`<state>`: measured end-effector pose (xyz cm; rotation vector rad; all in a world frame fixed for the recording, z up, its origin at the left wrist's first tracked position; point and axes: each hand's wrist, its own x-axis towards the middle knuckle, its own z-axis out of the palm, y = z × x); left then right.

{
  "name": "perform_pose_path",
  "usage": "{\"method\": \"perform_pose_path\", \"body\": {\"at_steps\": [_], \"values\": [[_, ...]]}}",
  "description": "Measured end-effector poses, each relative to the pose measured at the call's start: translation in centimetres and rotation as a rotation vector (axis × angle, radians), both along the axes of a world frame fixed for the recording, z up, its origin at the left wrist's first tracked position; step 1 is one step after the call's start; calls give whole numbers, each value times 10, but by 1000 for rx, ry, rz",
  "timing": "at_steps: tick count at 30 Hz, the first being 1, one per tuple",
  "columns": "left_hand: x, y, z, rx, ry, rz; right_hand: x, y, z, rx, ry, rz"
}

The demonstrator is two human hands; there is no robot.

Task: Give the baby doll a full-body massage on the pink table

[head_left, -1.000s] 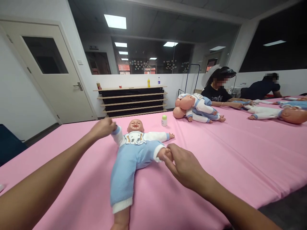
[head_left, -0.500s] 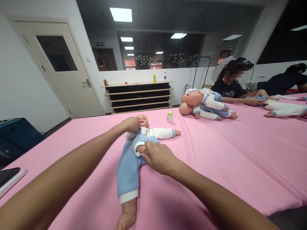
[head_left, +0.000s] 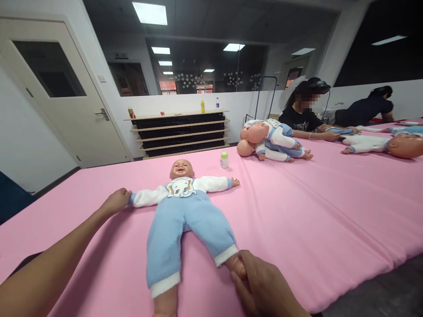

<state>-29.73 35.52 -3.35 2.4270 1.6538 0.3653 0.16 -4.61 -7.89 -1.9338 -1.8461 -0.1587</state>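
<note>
A baby doll (head_left: 185,211) lies face up on the pink-covered table, head at the far side and legs towards me. It wears a white top with an elephant face and light blue trousers with white cuffs. My left hand (head_left: 116,201) is closed around the doll's hand at the blue sleeve cuff, the arm stretched out to the left. My right hand (head_left: 261,281) grips the doll's foot just below the trouser cuff, that leg straight and angled to the right. The doll's other arm rests outstretched on the cloth.
A small white bottle with a green cap (head_left: 224,160) stands beyond the doll. Several dressed dolls (head_left: 272,138) are piled at the far right. Another doll (head_left: 380,144) lies near a co-worker (head_left: 302,112), whose hands hold blue cloth. The table edge (head_left: 363,279) runs along the lower right.
My left hand has moved left and down, drawing the doll's arm outward. My right hand has pulled the bent leg straight towards me. The view has shifted slightly right.
</note>
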Motion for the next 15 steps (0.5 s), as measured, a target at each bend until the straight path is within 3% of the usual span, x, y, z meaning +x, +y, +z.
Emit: {"method": "perform_pose_path", "body": {"at_steps": [3, 6, 10, 12, 15], "values": [[6, 9, 16, -16, 36, 34, 2, 4, 14, 127, -8, 8], [26, 20, 49, 8, 43, 18, 7, 12, 46, 238, -24, 5], [83, 10, 91, 51, 41, -123, 4, 45, 94, 156, -113, -8], [121, -9, 94, 104, 120, -227, -7, 72, 107, 94, -172, 28], [174, -43, 75, 123, 220, -324, -27, 120, 105, 30, -203, 136]]}}
